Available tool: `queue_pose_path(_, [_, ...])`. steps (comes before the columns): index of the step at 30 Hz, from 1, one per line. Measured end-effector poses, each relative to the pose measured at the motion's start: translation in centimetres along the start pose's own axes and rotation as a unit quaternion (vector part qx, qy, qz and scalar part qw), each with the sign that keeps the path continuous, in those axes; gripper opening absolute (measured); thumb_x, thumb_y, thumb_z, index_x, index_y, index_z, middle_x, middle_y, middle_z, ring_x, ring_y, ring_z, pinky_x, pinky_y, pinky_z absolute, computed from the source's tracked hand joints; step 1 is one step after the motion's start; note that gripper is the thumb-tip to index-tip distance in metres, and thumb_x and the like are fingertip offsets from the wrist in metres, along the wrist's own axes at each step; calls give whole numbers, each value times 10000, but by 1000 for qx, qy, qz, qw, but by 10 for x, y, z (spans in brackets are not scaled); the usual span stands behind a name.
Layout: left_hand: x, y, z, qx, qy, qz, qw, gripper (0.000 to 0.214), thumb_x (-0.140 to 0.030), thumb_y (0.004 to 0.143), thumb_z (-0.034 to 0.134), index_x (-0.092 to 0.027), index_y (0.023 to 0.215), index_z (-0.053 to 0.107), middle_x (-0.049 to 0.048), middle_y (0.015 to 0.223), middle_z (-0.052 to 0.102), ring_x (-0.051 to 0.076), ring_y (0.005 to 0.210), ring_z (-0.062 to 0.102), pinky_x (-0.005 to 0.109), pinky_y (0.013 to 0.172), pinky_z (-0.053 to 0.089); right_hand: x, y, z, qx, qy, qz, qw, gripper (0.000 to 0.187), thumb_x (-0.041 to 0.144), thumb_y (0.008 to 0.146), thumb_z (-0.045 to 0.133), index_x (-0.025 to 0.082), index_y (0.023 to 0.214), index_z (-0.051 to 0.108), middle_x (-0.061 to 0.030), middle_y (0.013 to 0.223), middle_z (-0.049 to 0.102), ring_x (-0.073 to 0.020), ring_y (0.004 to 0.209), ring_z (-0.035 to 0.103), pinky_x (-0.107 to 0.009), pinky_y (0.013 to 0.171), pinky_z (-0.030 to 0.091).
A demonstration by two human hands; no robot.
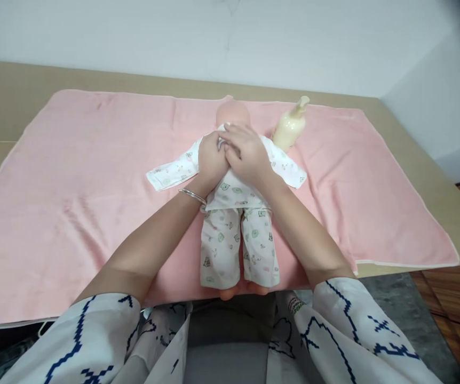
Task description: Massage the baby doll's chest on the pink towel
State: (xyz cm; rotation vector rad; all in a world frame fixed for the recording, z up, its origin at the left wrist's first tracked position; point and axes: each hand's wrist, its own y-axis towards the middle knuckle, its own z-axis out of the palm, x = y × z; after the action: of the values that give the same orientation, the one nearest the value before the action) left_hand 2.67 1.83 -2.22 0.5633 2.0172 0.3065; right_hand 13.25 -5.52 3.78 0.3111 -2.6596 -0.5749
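Note:
A baby doll [233,113] lies on its back, head away from me, in a white printed top [234,194] and matching trousers [220,245]. Its sleeves spread out to both sides, and its feet show at the near edge. At the chest, just below the head, my left hand [213,159] is closed on the top's fabric. My right hand [250,152] meets it there, fingers bent and also closed on the top near the neckline. Both sets of fingertips touch or overlap, so the exact pinch is partly hidden. A bracelet circles my left wrist.
A pink blanket [105,160] with some creases lies under the doll on a wooden table [426,176]. Beside the doll's head on the right, a cream pump bottle [290,128] leans at a tilt. A pale wall [174,42] stands behind the table.

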Motion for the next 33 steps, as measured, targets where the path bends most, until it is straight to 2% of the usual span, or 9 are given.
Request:
queue_pose_path(2, [1, 0, 0, -22, 14, -5, 1000, 257, -190, 933, 449, -209, 1068, 667, 84, 1134, 729, 247, 1093, 650, 407, 1015, 493, -21, 5, 23, 7, 16, 23, 1000, 441, 202, 958, 366, 209, 1274, 674, -49, 1434, 621, -232, 1413, 491, -492, 1265, 275])
queue_pose_path(5, [3, 2, 0, -33, 34, -6, 999, 286, -165, 893, 466, -203, 1091, 670, 94, 1158, 727, 258, 1121, 642, 418, 1045, 482, -34, 4, 35, -4, 26, 30, 999, 429, 215, 969, 372, 200, 1267, 680, -63, 1432, 623, -218, 1409, 494, -472, 1248, 302])
queue_pose_path(12, [-14, -6, 4, -6, 126, 28, 992, 377, -152, 907, 419, -148, 1215, 637, 163, 1307, 659, 311, 1277, 562, 501, 1150, 384, -39, 3, 28, -18, 5, 110, 994, 462, 252, 965, 389, 149, 1363, 600, -123, 1510, 540, -258, 1452, 440, -499, 1229, 320])
queue_pose_path(15, [-21, -10, 6, 6, 156, 32, 987, 406, -163, 929, 398, -113, 1272, 609, 194, 1389, 605, 334, 1350, 503, 530, 1183, 330, -37, 2, 27, 5, -33, 145, 989, 530, 290, 975, 376, 80, 1445, 504, -196, 1543, 481, -325, 1471, 405, -578, 1220, 286])
queue_pose_path(19, [-9, 3, -3, 58, 144, 32, 987, 378, -213, 931, 426, -135, 1241, 627, 171, 1371, 621, 325, 1324, 525, 515, 1181, 340, -15, -7, 22, 45, -91, 176, 979, 569, 309, 1007, 337, -19, 1459, 445, -297, 1515, 466, -394, 1475, 380, -613, 1206, 271])
queue_pose_path(23, [3, 16, -12, 94, 140, 38, 985, 345, -264, 955, 419, -143, 1189, 640, 165, 1285, 664, 316, 1233, 584, 496, 1124, 407, -4, -10, 18, 67, -83, 140, 984, 524, 239, 975, 375, 19, 1437, 490, -265, 1526, 472, -373, 1463, 408, -589, 1212, 280])
queue_pose_path(27, [-9, 5, -6, 70, 172, 61, 981, 303, -211, 964, 398, -137, 1115, 650, 187, 1182, 686, 327, 1208, 592, 508, 1112, 402, -35, -1, 19, 71, -12, 122, 990, 529, 264, 985, 349, 101, 1473, 475, -186, 1587, 423, -324, 1514, 335, -596, 1228, 251])
queue_pose_path(30, [-19, -7, -1, 57, 186, 86, 977, 299, -156, 947, 400, -131, 1125, 640, 190, 1202, 679, 327, 1260, 568, 496, 1142, 376, -57, 3, 22, 69, 2, 116, 991, 558, 335, 995, 379, 119, 1507, 433, -165, 1638, 337, -323, 1554, 238, -596, 1241, 211])
queue_pose_path(33, [-15, -5, -1, 55, 181, 91, 978, 323, -162, 940, 408, -125, 1183, 618, 189, 1267, 660, 329, 1311, 533, 516, 1171, 345, -53, 1, 25, 58, -26, 107, 992, 551, 332, 1006, 364, 97, 1498, 441, -179, 1612, 384, -339, 1538, 273, -592, 1238, 223])
